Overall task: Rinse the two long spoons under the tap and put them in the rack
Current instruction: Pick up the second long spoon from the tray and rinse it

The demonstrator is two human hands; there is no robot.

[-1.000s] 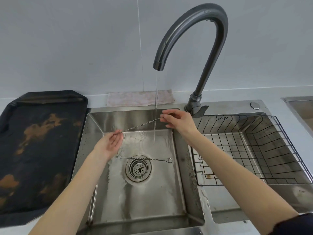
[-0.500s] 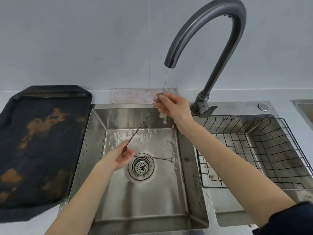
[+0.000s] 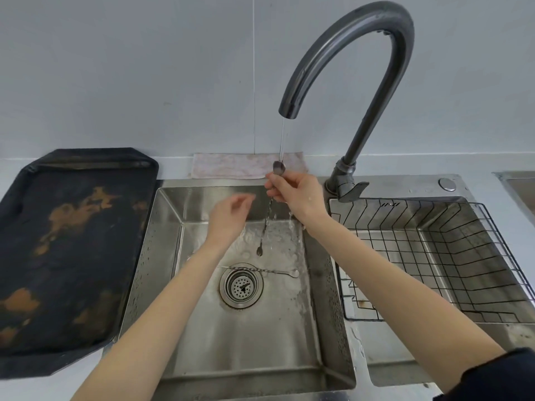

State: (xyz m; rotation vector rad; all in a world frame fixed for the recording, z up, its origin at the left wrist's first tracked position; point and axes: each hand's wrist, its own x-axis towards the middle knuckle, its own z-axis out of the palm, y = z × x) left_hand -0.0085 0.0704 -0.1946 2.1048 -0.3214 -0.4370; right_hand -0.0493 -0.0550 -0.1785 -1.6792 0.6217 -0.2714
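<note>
My right hand (image 3: 292,195) grips a long twisted-handle spoon (image 3: 265,227) near its bowl and holds it almost upright. The bowl sits right under the thin stream from the dark curved tap (image 3: 347,68), and the handle hangs down into the steel sink (image 3: 173,227). Just left of the spoon, my left hand (image 3: 228,215) hovers with fingers apart, holding nothing. A second long spoon (image 3: 278,271) lies flat on the sink floor just behind the drain strainer (image 3: 241,285). The black wire rack (image 3: 434,256) sits in the right basin with nothing in it.
A dark, rust-stained tray (image 3: 69,241) lies on the counter left of the sink. A pale cloth (image 3: 240,166) rests on the ledge behind the sink. Another steel basin edge (image 3: 518,183) shows at the far right.
My left hand has let go of the spoon's lower end and risen beside it. My right hand has turned the spoon from slanted to nearly upright, bowl under the stream.
</note>
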